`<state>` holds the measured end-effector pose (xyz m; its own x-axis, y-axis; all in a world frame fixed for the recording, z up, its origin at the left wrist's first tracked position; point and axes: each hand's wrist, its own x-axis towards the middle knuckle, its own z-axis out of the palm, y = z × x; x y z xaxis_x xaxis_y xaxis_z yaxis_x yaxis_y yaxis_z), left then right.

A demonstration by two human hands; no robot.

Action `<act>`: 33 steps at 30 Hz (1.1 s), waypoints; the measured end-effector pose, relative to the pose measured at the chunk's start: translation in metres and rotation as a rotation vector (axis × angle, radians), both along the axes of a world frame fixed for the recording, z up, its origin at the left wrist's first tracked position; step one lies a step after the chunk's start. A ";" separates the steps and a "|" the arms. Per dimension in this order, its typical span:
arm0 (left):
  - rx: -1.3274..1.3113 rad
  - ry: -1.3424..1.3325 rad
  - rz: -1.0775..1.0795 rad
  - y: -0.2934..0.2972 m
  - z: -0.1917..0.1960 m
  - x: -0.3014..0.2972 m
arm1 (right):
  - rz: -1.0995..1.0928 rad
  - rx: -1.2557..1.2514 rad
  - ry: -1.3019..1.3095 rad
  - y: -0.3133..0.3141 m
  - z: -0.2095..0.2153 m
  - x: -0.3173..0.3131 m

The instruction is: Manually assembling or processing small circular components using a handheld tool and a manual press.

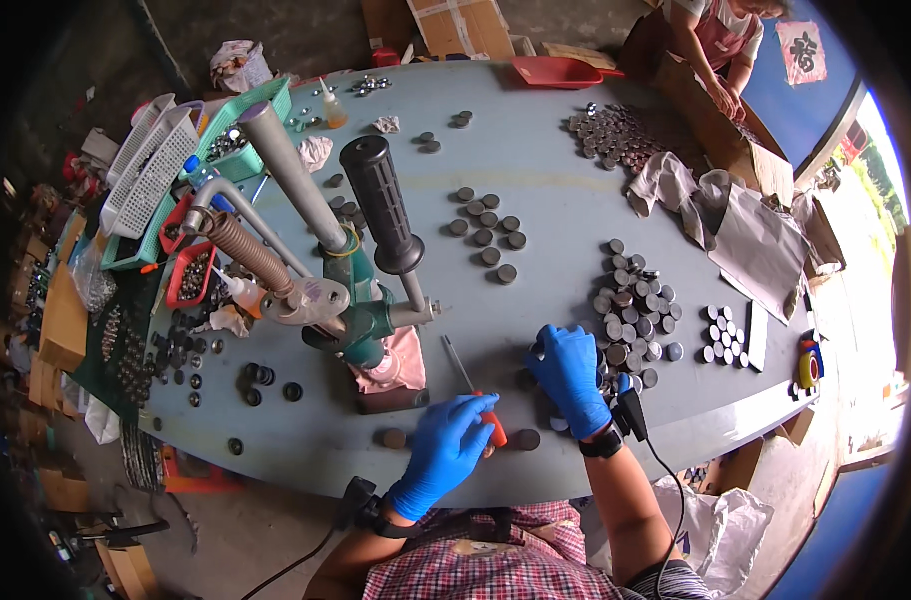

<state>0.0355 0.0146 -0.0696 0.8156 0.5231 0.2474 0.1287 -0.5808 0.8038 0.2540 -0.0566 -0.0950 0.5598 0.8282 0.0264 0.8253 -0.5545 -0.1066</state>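
Note:
My left hand [442, 452], in a blue glove, is at the table's near edge. Its fingers are stretched out with the thumb apart, and the fingertips overlap the orange handle of a screwdriver [460, 364], whose shaft points away from me. My right hand [570, 378], gloved too, has its fingers curled down beside a heap of dark round caps [631, 310]; what lies under the fingers is hidden. One brown-topped round piece [394, 438] sits left of my left hand, and a dark one [525, 440] right of the screwdriver.
A green hand press [366, 325] with a black-gripped lever [381, 200] stands left of centre. Baskets [156, 165] and red trays [191, 272] crowd the left side. Grey cloth [761, 240] and rows of caps [724, 338] lie right. Another person works at a cardboard box [726, 135] far right.

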 end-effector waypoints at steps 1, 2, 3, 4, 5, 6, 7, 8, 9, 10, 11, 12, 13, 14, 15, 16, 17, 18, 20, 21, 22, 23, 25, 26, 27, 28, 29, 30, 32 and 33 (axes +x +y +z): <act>0.017 0.000 -0.015 -0.001 0.000 0.002 | -0.030 0.209 0.233 -0.006 0.000 -0.003; 0.024 0.000 -0.008 -0.003 0.002 0.003 | -0.050 0.418 0.473 -0.010 0.002 -0.009; -0.097 0.004 0.020 -0.005 0.004 0.004 | -0.041 0.424 0.476 -0.015 0.008 -0.014; -0.218 0.009 0.056 -0.007 0.008 0.002 | -0.052 0.552 1.111 -0.022 0.025 -0.026; -0.181 -0.016 0.055 -0.010 0.014 0.004 | -0.077 0.656 1.745 -0.033 0.038 -0.036; -0.181 -0.014 0.054 -0.011 0.019 0.005 | -0.001 0.702 1.951 -0.043 0.041 -0.045; -0.127 -0.045 0.037 -0.012 0.024 0.008 | -0.001 0.737 2.044 -0.050 0.042 -0.052; -0.074 -0.076 0.020 -0.013 0.027 0.008 | -0.001 0.773 2.138 -0.055 0.042 -0.058; -0.052 -0.092 0.010 -0.014 0.026 0.008 | -0.058 0.778 2.121 -0.061 0.038 -0.062; -0.051 -0.088 0.004 -0.014 0.028 0.006 | -0.060 0.786 2.122 -0.063 0.042 -0.065; -0.002 -0.098 -0.004 -0.013 0.031 0.005 | -0.007 0.816 2.056 -0.065 0.052 -0.069; 0.047 -0.109 -0.011 -0.013 0.033 0.005 | 0.044 0.844 1.988 -0.066 0.060 -0.072; 0.048 -0.108 -0.014 -0.013 0.034 0.004 | 0.027 0.856 1.950 -0.067 0.063 -0.075; 0.049 -0.117 -0.030 -0.013 0.035 0.003 | 0.026 0.860 1.949 -0.068 0.064 -0.076; 0.050 -0.127 -0.045 -0.014 0.036 0.002 | 0.021 0.862 1.932 -0.069 0.064 -0.076; 0.051 -0.126 -0.044 -0.014 0.037 0.002 | 0.018 0.862 1.917 -0.070 0.064 -0.077; 0.040 -0.125 -0.054 -0.014 0.039 0.003 | 0.019 0.862 1.919 -0.070 0.065 -0.077; 0.029 -0.124 -0.063 -0.015 0.040 0.004 | 0.010 0.847 1.899 -0.071 0.067 -0.077; 0.026 -0.138 -0.064 -0.015 0.042 0.005 | -0.001 0.832 1.880 -0.073 0.073 -0.076; 0.022 -0.153 -0.065 -0.016 0.042 0.004 | 0.006 0.799 1.893 -0.073 0.076 -0.073; 0.022 -0.151 -0.066 -0.016 0.042 0.004 | 0.013 0.766 1.903 -0.073 0.078 -0.072; 0.010 -0.127 -0.053 -0.016 0.042 0.003 | 0.012 0.767 1.904 -0.074 0.077 -0.071; -0.004 -0.101 -0.040 -0.017 0.041 0.003 | 0.035 0.711 1.900 -0.075 0.074 -0.069; 0.009 -0.110 -0.029 -0.017 0.041 0.003 | 0.034 0.710 1.901 -0.074 0.073 -0.069; 0.022 -0.120 -0.017 -0.017 0.041 0.003 | 0.044 0.706 1.913 -0.073 0.073 -0.069; 0.021 -0.118 -0.016 -0.016 0.043 0.005 | 0.053 0.702 1.925 -0.073 0.073 -0.068; 0.122 -0.102 -0.056 -0.015 0.047 0.007 | 0.051 0.700 1.927 -0.073 0.072 -0.068; 0.222 -0.086 -0.096 -0.014 0.049 0.008 | 0.011 0.656 1.888 -0.073 0.071 -0.068; 0.218 -0.079 -0.083 -0.013 0.049 0.009 | -0.030 0.614 1.848 -0.073 0.069 -0.071; 0.214 -0.072 -0.071 -0.013 0.049 0.009 | -0.048 0.728 1.686 -0.070 0.065 -0.077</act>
<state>0.0447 0.0018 -0.0205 0.8247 0.3945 0.4052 0.0284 -0.7445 0.6670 0.1770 -0.1270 -0.0297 0.3879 0.8953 -0.2189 -0.4156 -0.0421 -0.9086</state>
